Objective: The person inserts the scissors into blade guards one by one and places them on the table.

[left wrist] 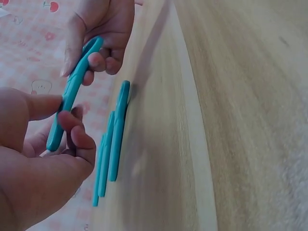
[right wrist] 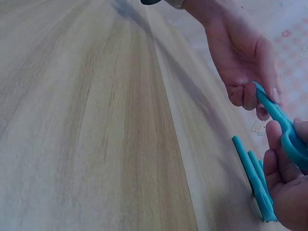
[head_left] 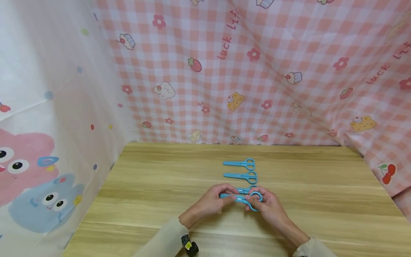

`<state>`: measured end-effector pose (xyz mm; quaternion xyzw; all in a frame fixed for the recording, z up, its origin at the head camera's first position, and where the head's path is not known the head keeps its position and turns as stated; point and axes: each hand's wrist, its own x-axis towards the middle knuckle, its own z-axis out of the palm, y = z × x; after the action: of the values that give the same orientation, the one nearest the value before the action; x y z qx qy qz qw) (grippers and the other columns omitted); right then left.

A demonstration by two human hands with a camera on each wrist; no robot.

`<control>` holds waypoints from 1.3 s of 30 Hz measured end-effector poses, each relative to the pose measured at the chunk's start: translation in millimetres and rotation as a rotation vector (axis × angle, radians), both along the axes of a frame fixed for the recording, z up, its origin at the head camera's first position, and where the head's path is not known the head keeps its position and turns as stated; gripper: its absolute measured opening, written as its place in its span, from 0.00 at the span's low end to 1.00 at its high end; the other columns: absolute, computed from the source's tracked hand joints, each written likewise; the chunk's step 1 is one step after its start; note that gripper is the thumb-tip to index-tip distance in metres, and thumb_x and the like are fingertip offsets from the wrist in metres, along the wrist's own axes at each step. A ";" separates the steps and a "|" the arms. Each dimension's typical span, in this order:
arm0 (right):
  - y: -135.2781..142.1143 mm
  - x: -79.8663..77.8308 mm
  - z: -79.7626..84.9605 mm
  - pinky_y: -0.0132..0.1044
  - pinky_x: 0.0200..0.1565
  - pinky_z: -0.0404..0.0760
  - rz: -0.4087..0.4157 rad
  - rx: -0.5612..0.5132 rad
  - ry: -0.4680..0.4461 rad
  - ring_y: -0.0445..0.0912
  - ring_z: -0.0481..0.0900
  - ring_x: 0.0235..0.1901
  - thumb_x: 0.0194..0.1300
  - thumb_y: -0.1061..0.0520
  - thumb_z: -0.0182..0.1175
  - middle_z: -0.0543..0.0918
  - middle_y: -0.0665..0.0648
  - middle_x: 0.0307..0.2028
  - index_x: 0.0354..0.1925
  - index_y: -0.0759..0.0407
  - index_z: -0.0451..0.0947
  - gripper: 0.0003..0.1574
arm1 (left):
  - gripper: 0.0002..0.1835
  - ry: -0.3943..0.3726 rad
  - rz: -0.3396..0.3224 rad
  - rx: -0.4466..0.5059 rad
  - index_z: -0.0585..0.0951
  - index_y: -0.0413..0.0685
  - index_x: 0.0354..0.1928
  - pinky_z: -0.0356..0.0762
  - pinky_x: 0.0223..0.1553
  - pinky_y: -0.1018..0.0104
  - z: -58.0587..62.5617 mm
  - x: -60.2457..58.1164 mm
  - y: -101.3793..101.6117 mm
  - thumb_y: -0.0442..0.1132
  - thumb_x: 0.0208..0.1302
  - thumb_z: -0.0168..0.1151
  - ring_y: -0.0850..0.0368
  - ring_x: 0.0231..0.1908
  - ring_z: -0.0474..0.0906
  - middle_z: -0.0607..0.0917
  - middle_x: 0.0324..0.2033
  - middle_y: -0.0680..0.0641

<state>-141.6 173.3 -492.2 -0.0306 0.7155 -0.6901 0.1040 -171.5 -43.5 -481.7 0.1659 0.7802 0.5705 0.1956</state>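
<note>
Both hands hold one pair of blue scissors just above the table. My left hand pinches the blade end between thumb and fingers, as the left wrist view also shows with the scissors slanting upward. At the other end, my right hand grips the finger loops, its thumb over them. A second pair of scissors lies right behind the hands, partly hidden by them. Farther back two more pairs, the nearer scissors and the farthest scissors, lie parallel with their loops to the right.
The wooden table ends at a pink checked cloth hanging behind it. A white cloth with cartoon figures hangs along the left side. A black strap with a small device sits on the left sleeve.
</note>
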 end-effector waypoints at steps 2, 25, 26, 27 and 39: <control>0.5 -0.3 -0.6 0.26 0.27 0.72 -0.015 0.015 -0.017 0.44 0.85 0.28 0.68 0.59 0.63 0.85 0.54 0.28 0.49 0.73 0.71 0.20 | 0.08 0.003 0.010 -0.001 0.83 0.50 0.47 0.73 0.33 0.70 -0.5 -1.0 -0.7 0.37 0.68 0.62 0.60 0.30 0.75 0.83 0.37 0.53; 9.6 5.5 0.7 0.30 0.38 0.79 -0.022 0.123 -0.025 0.44 0.84 0.33 0.71 0.64 0.57 0.80 0.57 0.37 0.55 0.72 0.72 0.17 | 0.14 -0.042 0.074 0.034 0.80 0.37 0.46 0.76 0.36 0.69 -5.7 -4.4 -2.7 0.31 0.58 0.71 0.59 0.34 0.80 0.85 0.34 0.50; 9.9 5.6 0.4 0.30 0.38 0.78 -0.031 0.149 -0.020 0.43 0.83 0.33 0.70 0.63 0.58 0.82 0.57 0.37 0.55 0.71 0.73 0.17 | 0.14 -0.045 0.081 0.032 0.80 0.37 0.46 0.76 0.36 0.69 -5.8 -4.2 -2.6 0.31 0.58 0.71 0.58 0.34 0.79 0.85 0.34 0.50; 10.2 5.7 0.4 0.30 0.37 0.78 -0.042 0.179 -0.014 0.42 0.82 0.32 0.69 0.63 0.59 0.83 0.56 0.36 0.54 0.69 0.74 0.17 | 0.14 -0.045 0.089 0.028 0.80 0.37 0.45 0.76 0.36 0.69 -5.8 -3.9 -2.6 0.32 0.58 0.71 0.58 0.34 0.79 0.85 0.34 0.50; 10.8 7.1 -1.5 0.30 0.31 0.71 -0.106 0.340 0.020 0.41 0.73 0.29 0.61 0.64 0.68 0.86 0.55 0.33 0.49 0.64 0.76 0.18 | 0.11 -0.051 0.128 -0.025 0.80 0.37 0.40 0.74 0.30 0.70 -10.9 -1.4 0.5 0.27 0.56 0.71 0.60 0.30 0.82 0.88 0.29 0.46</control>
<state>-134.5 184.1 -493.7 0.0186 0.8235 -0.5634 0.0640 -172.9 -43.0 -492.6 0.0986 0.7910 0.5760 0.1808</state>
